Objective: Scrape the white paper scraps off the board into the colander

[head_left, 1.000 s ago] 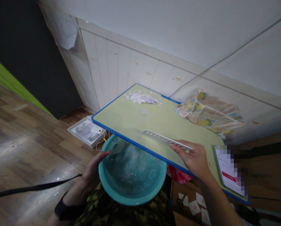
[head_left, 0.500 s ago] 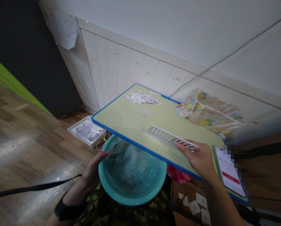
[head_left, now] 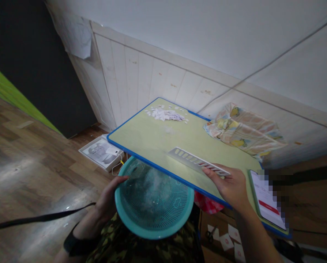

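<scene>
My left hand [head_left: 111,193] grips the left rim of a teal plastic colander [head_left: 152,234], its thumb over the edge. The colander rests on my lap, partly under the table's front edge, with whitish wispy material [head_left: 154,184] inside. In my right hand [head_left: 233,184] is a long white slotted plastic strip [head_left: 192,160], pinched at its right end. The strip stands tilted on its long edge, low over or touching the yellow-green tabletop [head_left: 141,135]; I cannot tell which. A faint whitish patch [head_left: 168,130] lies beyond it. Farther back is a heap of small white paper-like pieces [head_left: 166,114].
A patterned cloth [head_left: 243,128] lies at the table's back right, and a phone [head_left: 267,201] at its right end. On the floor to the left is a white box [head_left: 100,151]. Scissors [head_left: 209,235] and several paper squares [head_left: 226,241] lie below right. A panelled wall [head_left: 144,69] stands behind.
The white strip and my right hand have shifted very slightly to the left. My left hand and the colander stay in place.
</scene>
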Action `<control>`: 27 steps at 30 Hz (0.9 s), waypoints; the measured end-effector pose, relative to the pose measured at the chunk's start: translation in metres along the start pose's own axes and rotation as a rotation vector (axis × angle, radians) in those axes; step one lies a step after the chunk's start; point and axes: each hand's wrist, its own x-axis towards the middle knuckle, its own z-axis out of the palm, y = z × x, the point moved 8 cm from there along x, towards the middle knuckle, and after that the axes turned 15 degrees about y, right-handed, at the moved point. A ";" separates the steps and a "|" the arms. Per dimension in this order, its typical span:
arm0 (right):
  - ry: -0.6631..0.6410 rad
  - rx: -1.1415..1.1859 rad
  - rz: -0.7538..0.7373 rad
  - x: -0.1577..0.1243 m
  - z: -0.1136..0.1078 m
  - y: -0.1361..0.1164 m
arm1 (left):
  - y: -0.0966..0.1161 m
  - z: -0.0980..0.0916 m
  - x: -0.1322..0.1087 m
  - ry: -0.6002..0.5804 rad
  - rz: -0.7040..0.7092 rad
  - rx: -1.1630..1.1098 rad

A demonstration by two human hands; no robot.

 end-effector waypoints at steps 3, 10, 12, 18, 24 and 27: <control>-0.007 -0.021 -0.018 0.001 0.000 0.001 | -0.001 0.001 0.001 0.001 -0.008 -0.010; 0.052 -0.067 -0.060 0.003 -0.004 0.003 | -0.001 0.000 -0.002 0.007 -0.023 -0.010; 0.071 -0.066 -0.076 0.002 -0.005 0.001 | -0.002 0.000 -0.001 0.000 -0.030 -0.015; 0.058 -0.040 -0.099 -0.001 -0.001 -0.008 | -0.003 -0.001 0.003 0.002 -0.043 -0.019; 0.053 -0.045 -0.151 -0.001 -0.001 -0.015 | -0.002 0.001 0.002 -0.002 -0.038 -0.024; 0.053 -0.061 -0.169 -0.001 -0.003 -0.013 | -0.003 0.000 0.003 -0.003 -0.037 -0.025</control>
